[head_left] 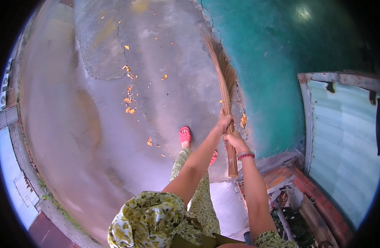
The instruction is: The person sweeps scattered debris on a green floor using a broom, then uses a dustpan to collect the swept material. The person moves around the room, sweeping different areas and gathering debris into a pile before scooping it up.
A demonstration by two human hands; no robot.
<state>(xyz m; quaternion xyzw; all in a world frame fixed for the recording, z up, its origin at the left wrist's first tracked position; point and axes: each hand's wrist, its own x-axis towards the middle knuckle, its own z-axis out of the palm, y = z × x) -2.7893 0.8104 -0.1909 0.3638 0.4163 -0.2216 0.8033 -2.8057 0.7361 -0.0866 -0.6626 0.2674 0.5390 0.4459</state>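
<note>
A long twig broom [223, 87] slants away from me, its bound handle end near my body and its bristles fanning out over the concrete by the green floor's edge. My left hand [225, 120] is wrapped round the broom higher up, towards the bristles. Just below it, my right hand [236, 141], with a red bracelet at the wrist, grips the same handle. Dry yellow leaves [243, 120] lie beside the broom, close to my right hand. More fallen leaves [129, 100] are scattered in a line along a crack on the left.
Green-painted floor [276, 91] spreads to the right of the broom. A pale corrugated metal sheet [346, 128] stands at the far right. Near my right arm, a brick-edged pit [318, 198] holds wood pieces. My foot in a pink sandal [184, 134] stands on grey concrete.
</note>
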